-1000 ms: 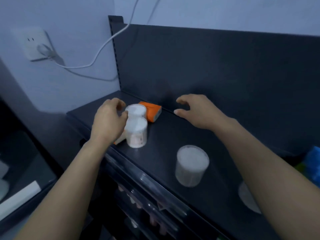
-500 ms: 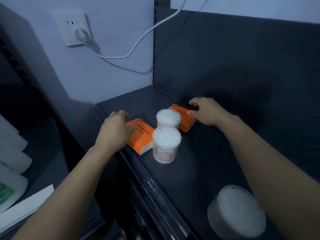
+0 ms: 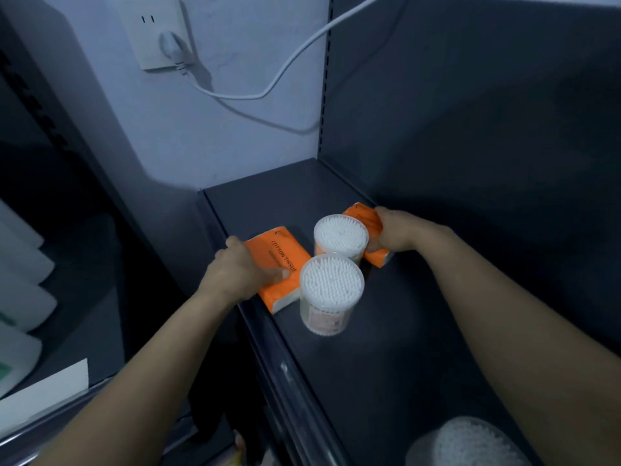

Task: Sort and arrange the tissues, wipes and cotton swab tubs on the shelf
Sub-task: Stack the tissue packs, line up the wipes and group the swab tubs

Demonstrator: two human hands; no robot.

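Two bare hands work at the end of a dark grey metal shelf (image 3: pixel 386 358): the left hand (image 3: pixel 235 275) grips a flat orange plastic-wrapped tissue pack printed "COTTON TISSUE" (image 3: pixel 270 248), thumb laid across its top and fingers curled over its outer side, while the right hand (image 3: pixel 396 235) curls its fingers over a second orange tissue pack (image 3: pixel 361 215). The left-hand pack lies along the shelf's raised front lip, its near corner at the very edge. The right-hand pack sits just short of the dark back panel (image 3: pixel 487 129). Bare shelf surface runs behind both packs to the shelf's end by the pale wall, and more bare surface stretches from the nearer tub toward the camera. Between the packs stand two clear round plastic tubs packed with white cotton swabs, both upright, one behind the other and touching or almost so. The far tub (image 3: pixel 340 234) stands against the right hand's knuckles and hides part of that hand's pack; the near tub (image 3: pixel 331 287) stands beside the left-hand pack, close to the left thumb. A third swab tub (image 3: pixel 470 443), blurred, stands well apart at the frame's bottom right. On the wall above, a white cable (image 3: pixel 268 90) hangs from a white socket (image 3: pixel 158 35).
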